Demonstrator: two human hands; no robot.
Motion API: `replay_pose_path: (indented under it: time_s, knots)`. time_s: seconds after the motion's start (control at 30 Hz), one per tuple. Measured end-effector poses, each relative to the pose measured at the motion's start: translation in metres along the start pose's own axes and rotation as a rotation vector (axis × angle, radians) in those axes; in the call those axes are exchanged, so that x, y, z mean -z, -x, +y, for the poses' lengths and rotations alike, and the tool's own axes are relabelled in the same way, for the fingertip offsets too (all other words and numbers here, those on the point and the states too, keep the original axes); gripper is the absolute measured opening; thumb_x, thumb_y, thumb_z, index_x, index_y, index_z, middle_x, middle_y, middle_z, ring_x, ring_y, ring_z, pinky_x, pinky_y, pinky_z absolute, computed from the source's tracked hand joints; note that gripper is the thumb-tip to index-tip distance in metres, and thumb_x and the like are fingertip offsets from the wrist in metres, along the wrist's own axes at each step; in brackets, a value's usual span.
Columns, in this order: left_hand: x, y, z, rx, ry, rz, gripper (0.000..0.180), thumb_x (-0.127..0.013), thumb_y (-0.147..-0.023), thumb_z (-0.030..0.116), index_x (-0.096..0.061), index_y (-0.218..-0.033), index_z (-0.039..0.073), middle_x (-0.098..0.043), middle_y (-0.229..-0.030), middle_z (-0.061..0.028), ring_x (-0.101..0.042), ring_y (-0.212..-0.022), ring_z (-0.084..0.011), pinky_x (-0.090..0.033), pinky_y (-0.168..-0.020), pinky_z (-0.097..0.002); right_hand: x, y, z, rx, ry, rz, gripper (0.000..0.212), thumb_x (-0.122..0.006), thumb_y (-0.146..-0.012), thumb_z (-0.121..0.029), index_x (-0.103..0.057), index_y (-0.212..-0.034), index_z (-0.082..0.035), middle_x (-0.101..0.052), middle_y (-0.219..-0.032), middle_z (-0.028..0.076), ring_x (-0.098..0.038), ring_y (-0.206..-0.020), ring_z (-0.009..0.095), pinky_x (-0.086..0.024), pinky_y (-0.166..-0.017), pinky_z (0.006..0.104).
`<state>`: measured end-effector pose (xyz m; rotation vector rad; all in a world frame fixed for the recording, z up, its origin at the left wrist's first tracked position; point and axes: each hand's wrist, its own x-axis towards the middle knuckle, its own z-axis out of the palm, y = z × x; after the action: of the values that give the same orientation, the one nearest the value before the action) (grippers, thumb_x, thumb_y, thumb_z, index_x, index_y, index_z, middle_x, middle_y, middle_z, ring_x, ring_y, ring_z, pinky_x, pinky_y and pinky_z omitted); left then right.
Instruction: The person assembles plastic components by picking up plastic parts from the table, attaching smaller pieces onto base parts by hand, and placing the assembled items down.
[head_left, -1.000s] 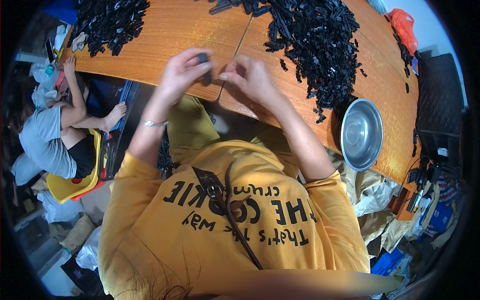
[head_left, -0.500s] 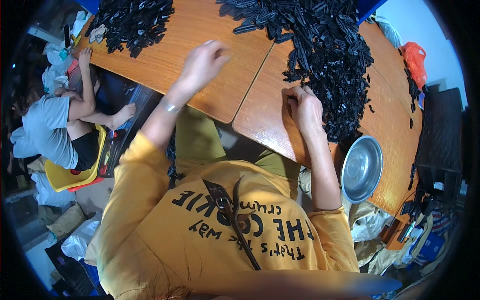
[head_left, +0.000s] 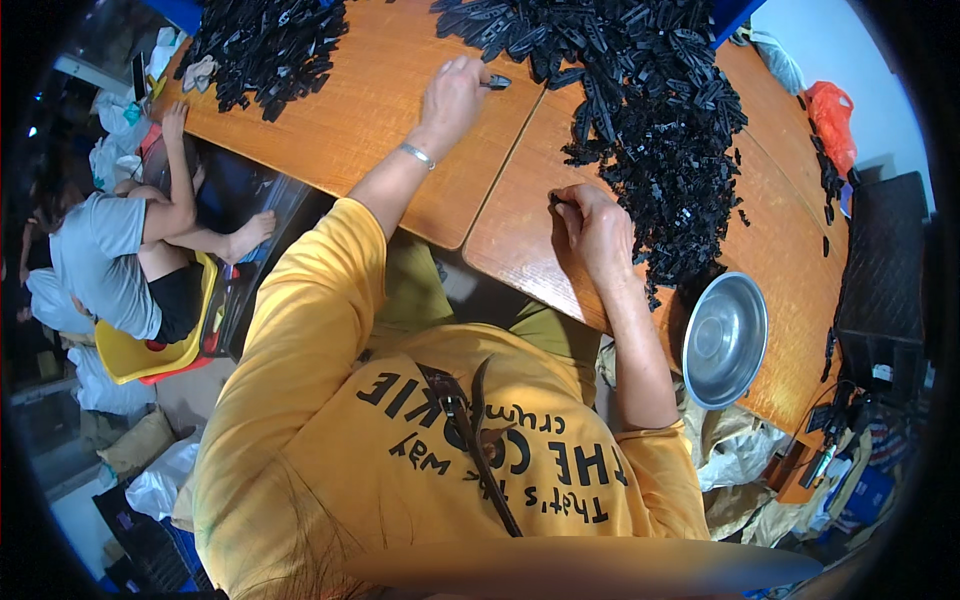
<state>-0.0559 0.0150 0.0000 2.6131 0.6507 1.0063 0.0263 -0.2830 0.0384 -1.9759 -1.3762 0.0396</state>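
Note:
My left hand [head_left: 455,102] is over the table with its fingers closed on a long black plastic part [head_left: 497,82], which sticks out to the right of the fingertips. Closer to me on the right, my right hand [head_left: 603,235] pinches a small black plastic piece [head_left: 556,199] between thumb and fingers. Just beyond and beside that hand spreads a pile of small black plastic parts [head_left: 685,170]. Farther off, larger elongated black parts [head_left: 510,30] lie heaped.
Another black heap [head_left: 265,60] covers the table's far left. A metal bowl [head_left: 722,340] sits at the right near edge of the wooden table [head_left: 400,205]. At left a person in a grey shirt [head_left: 105,260] sits on a yellow chair [head_left: 130,362]. A red bag [head_left: 830,125] hangs at right.
My left hand has moved right and farther away, and a long black part now shows in it. My right hand has shifted slightly left and nearer, exposing a small black piece at its fingertips.

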Motion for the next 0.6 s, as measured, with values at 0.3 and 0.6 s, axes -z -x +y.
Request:
replay_pose_path:
  time_s: [0.3,0.6]
  knots:
    - [0.029,0.032,0.017,-0.084,0.034,-0.002,0.019,-0.079,-0.087,0.014,-0.068,-0.098,0.002,-0.068,-0.103,-0.0137,-0.064,-0.099,-0.0351,-0.053,-0.086,-0.0438,-0.008,0.000,-0.009,0.003,-0.006,-0.050,0.011,-0.074,-0.091,-0.007,-0.074,-0.102,-0.004,-0.074,-0.093,0.018,-0.073,-0.084,0.038,-0.058,-0.073,0.0442]
    - [0.029,0.029,0.031,0.222,0.176,-0.110,0.025,-0.082,-0.087,0.012,-0.067,-0.106,0.003,-0.070,-0.100,-0.0123,-0.067,-0.096,-0.0287,-0.054,-0.082,-0.0381,-0.014,-0.008,-0.011,-0.023,-0.037,0.041,0.010,-0.077,-0.090,-0.006,-0.071,-0.096,-0.001,-0.072,-0.089,0.019,-0.073,-0.082,0.037,-0.057,-0.070,0.0422]
